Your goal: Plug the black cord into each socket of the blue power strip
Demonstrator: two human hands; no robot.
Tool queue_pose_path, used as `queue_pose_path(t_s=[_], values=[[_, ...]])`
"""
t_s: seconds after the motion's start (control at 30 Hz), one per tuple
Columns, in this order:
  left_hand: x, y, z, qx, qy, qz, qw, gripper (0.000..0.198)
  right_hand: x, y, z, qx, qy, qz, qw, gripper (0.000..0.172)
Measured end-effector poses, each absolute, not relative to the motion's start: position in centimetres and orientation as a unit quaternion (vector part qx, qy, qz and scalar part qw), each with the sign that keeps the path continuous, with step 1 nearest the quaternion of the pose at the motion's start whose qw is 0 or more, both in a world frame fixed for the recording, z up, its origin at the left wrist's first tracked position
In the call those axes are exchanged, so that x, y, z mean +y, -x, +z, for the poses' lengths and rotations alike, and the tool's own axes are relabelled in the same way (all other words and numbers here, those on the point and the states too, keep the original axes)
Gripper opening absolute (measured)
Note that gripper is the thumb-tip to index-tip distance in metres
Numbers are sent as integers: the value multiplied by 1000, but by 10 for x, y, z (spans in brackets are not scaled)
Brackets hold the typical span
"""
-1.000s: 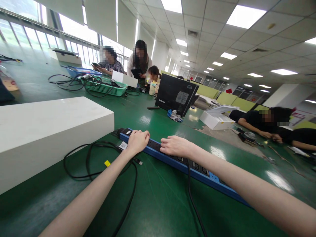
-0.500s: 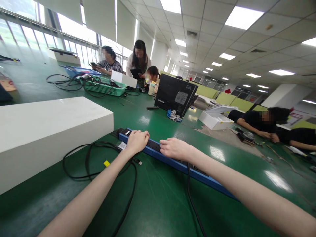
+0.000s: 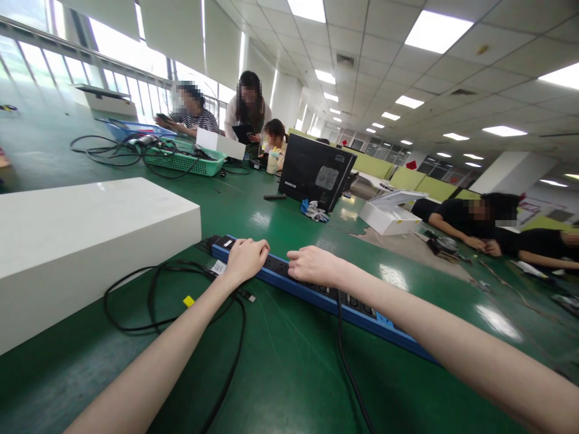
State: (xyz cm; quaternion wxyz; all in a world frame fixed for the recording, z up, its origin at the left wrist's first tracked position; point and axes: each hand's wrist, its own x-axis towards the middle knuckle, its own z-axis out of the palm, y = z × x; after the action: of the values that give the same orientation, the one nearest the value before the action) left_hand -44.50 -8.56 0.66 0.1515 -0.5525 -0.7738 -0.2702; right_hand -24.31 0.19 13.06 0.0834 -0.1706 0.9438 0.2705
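Note:
A long blue power strip with black sockets lies slantwise across the green table. My left hand is closed over its far left part, gripping it by the sides. My right hand is over the middle sockets with its fingers curled together. From under the right wrist a black cable runs down over the strip's near side; its end is hidden in or behind the hand. Beside my left forearm lies a coiled black cable with a yellow tag. A USB plug rests near the strip.
A large white box stands at the left. Further back are a green basket of cables, a black monitor, gloves and an open white box. Several people are around the tables.
The view has shifted slightly, so most things appear a little further left. My right hand and the cable under it have risen slightly against the strip. My left hand keeps its grip.

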Motion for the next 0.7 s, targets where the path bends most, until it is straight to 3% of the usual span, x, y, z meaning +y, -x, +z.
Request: queue_pose_path(t_s=[0.4,0.7], values=[[-85,443,7,-773,551,-280,145,33,26,239,138,968,109,210,77,8],[-87,442,13,-777,547,-279,139,34,28,228,134,964,137,212,89,15]])
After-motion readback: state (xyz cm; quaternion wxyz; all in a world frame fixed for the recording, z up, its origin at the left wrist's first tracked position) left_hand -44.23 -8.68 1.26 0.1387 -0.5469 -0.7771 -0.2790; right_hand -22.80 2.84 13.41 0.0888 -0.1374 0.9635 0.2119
